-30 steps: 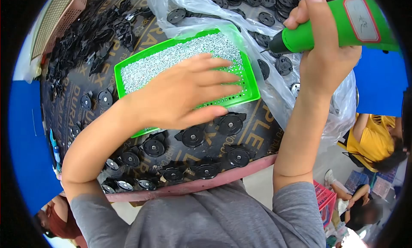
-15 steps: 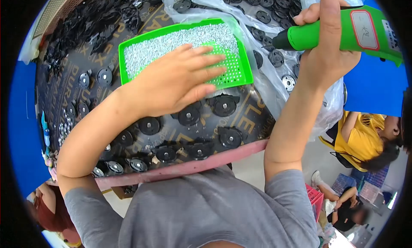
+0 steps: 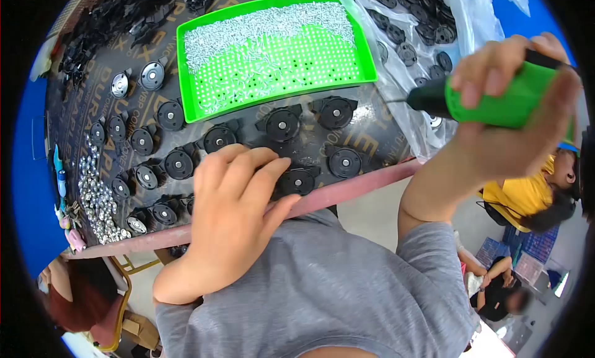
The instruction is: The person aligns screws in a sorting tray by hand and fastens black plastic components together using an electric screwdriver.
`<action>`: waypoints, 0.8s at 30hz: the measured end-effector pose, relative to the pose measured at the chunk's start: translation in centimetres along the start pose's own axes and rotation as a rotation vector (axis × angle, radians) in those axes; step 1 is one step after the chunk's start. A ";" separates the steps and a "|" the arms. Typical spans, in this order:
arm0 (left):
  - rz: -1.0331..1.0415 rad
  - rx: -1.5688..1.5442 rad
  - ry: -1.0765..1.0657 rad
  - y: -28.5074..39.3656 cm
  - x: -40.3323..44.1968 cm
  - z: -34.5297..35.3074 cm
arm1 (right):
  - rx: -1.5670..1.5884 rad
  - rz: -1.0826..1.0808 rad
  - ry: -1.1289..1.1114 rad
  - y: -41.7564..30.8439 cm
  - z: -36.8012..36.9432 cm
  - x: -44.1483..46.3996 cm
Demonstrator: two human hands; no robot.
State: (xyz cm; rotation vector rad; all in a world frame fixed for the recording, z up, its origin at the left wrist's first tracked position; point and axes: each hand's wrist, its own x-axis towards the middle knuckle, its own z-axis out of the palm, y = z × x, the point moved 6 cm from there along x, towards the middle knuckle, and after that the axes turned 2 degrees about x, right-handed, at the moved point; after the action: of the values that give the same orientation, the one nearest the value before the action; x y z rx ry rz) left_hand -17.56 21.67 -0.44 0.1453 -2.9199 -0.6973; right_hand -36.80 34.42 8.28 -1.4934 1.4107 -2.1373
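Observation:
My right hand (image 3: 514,122) is wrapped around a green electric screwdriver (image 3: 496,107), its thin bit pointing left over the table's right side. My left hand (image 3: 232,209), fingers bent and a little apart, hovers at or rests on the front row of round black parts; what lies under its fingertips is hidden. Beside those fingers sits a black disc-shaped part (image 3: 299,181) with a bright metal centre. Similar parts, such as this one (image 3: 282,123), stand in rows before a green perforated tray (image 3: 279,96). Small silvery screws (image 3: 266,26) are heaped along the tray's far side.
Loose metal pieces (image 3: 99,203) lie at the table's left. Black scraps (image 3: 124,29) pile up at the back left. Clear plastic sheeting (image 3: 468,17) with more black discs (image 3: 427,32) covers the right. A pink edge (image 3: 334,197) borders the table; other people sit nearby.
My left hand has left the tray and come back toward the table's front edge. Screws that lay under it now show. The screwdriver has moved right and lower in view.

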 end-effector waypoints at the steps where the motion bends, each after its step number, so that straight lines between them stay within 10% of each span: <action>1: -0.003 0.018 0.002 0.1 0.0 0.9 | -0.098 -0.046 0.109 0.4 0.0 -0.5; 12: 0.070 0.067 -0.059 1.9 0.3 4.2 | -0.276 -0.127 0.298 3.7 0.8 -0.7; 24: -0.391 -1.712 -0.163 1.9 1.1 9.5 | -0.277 -0.148 0.405 6.8 0.4 -1.0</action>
State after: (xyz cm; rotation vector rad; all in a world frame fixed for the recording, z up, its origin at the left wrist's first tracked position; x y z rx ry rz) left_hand -20.28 27.47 -7.86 0.4125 -1.4064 -2.8454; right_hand -38.33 31.13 2.46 -1.3341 1.8471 -2.5293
